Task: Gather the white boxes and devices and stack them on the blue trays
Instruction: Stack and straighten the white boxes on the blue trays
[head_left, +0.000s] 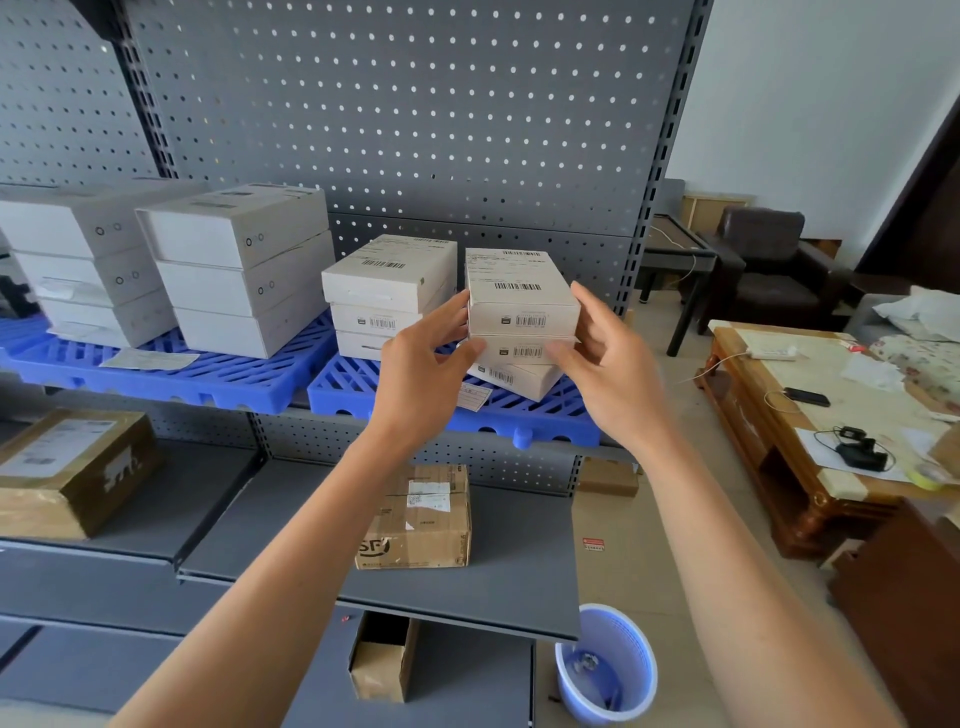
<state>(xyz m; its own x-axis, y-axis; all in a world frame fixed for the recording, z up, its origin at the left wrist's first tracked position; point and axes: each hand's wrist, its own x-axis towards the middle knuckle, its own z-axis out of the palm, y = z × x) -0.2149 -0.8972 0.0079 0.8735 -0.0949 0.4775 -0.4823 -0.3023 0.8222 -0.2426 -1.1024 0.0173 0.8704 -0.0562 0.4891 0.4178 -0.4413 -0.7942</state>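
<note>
On the right blue tray (540, 415) stands a stack of three small white boxes (519, 296) with barcode labels; the bottom one lies skewed. My left hand (421, 364) holds the stack's left side, thumb under the middle box. My right hand (608, 358) holds its right side, fingers curled round the top two boxes. Left of it on the same tray is a second stack of three white boxes (389, 280). The left blue tray (171, 374) carries two stacks of larger white boxes (239, 270), (83, 260).
Grey pegboard shelving (415, 130) backs the trays. Cardboard parcels (415, 519), (67, 467) sit on the lower shelf. A blue basket (608, 665) stands on the floor. A wooden table (831, 410) with cables and a dark armchair (763, 265) are to the right.
</note>
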